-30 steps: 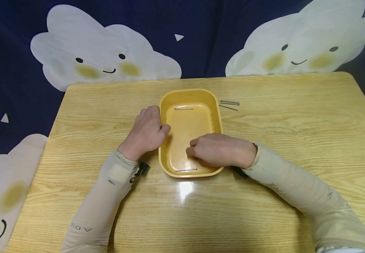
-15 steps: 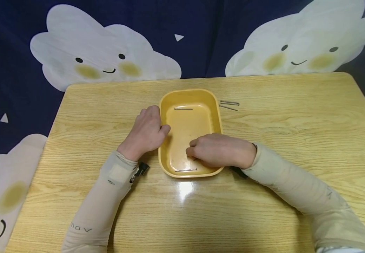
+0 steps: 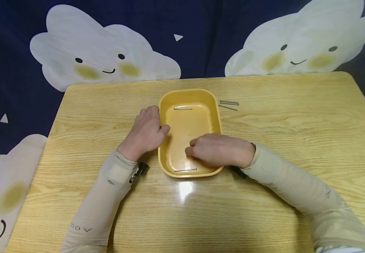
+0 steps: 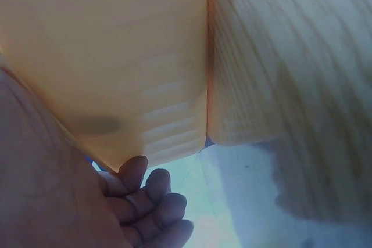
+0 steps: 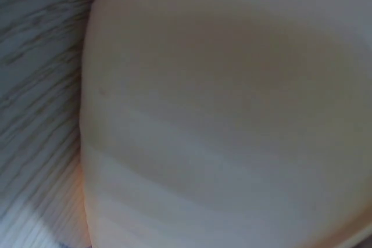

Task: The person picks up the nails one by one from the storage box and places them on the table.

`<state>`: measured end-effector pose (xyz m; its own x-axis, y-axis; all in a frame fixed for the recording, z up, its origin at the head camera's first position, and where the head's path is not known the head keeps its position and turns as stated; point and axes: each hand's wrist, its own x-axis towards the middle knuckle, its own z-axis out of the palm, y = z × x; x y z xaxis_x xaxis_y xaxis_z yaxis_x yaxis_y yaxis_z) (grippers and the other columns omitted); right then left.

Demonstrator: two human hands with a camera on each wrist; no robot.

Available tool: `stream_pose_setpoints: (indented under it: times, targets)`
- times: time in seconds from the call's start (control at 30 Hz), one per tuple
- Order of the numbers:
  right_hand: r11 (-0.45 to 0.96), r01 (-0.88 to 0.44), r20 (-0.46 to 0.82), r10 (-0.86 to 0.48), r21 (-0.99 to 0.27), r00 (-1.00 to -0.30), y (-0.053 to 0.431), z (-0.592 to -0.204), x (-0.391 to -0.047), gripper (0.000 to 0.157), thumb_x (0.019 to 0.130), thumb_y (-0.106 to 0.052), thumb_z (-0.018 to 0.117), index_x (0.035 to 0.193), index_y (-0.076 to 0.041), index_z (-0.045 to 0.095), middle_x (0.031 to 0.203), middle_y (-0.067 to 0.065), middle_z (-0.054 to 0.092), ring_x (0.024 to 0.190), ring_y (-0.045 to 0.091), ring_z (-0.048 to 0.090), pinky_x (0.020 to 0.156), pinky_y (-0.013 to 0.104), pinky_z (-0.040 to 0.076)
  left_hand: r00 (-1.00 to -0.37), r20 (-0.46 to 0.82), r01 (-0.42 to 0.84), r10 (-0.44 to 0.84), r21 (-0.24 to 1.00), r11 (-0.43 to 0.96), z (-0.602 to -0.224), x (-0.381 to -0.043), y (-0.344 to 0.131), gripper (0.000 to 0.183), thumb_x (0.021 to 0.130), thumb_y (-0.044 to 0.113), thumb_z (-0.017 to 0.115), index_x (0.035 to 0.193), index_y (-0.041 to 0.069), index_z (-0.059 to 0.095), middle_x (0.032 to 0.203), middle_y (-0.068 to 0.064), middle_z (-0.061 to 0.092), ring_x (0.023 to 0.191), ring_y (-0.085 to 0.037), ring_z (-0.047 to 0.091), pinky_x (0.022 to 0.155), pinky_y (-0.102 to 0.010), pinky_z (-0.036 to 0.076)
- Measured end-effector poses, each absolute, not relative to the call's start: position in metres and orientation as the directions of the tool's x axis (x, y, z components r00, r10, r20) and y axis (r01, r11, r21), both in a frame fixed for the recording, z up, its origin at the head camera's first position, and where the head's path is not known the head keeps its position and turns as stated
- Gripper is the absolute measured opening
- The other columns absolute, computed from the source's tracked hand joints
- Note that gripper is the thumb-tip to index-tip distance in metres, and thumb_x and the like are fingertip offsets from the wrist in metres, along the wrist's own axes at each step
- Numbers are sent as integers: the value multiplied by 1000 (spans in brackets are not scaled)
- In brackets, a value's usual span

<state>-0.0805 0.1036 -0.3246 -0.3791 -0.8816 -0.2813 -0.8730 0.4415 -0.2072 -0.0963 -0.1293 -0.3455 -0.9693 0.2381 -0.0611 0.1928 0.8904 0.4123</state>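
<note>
A left hand (image 3: 147, 129) grips a glossy, round-cornered yellow tray (image 3: 190, 125) while a right hand (image 3: 215, 150) lies curled inside (any hold cannot be told), between slender metal nails (image 3: 186, 170).

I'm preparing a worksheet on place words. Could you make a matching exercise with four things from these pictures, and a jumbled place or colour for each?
1. left hand
2. right hand
3. nails outside the tray
4. backdrop

A. on the table, right of the tray
B. over the tray's right side
C. dark blue with a cloud print
D. at the tray's left side

Pairs: 1-D, 2-B, 3-A, 4-C
</note>
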Motion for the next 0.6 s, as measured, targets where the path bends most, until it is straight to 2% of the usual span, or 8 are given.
stream_pose_setpoints:
  times: [0.23,0.6]
  targets:
    - [442,-871,-280,-882,-216,-378,104,-325,-81,12,95,-3,59,90,-13,63,81,-1,59,63,15,54,61,28,48,-968,-66,195,242,407,892,-344,-96,-129,31,93,28,48,106,-1,48,96,-15,47,96,-35,45,86,-45,39]
    - [428,-874,-261,-892,-230,-369,105,-324,-81,12,95,-3,61,90,-13,64,82,-1,58,67,14,55,64,28,49,-968,-69,194,243,412,890,-344,-95,-129,32,93,28,48,106,-1,48,96,-15,47,95,-35,45,86,-44,39]
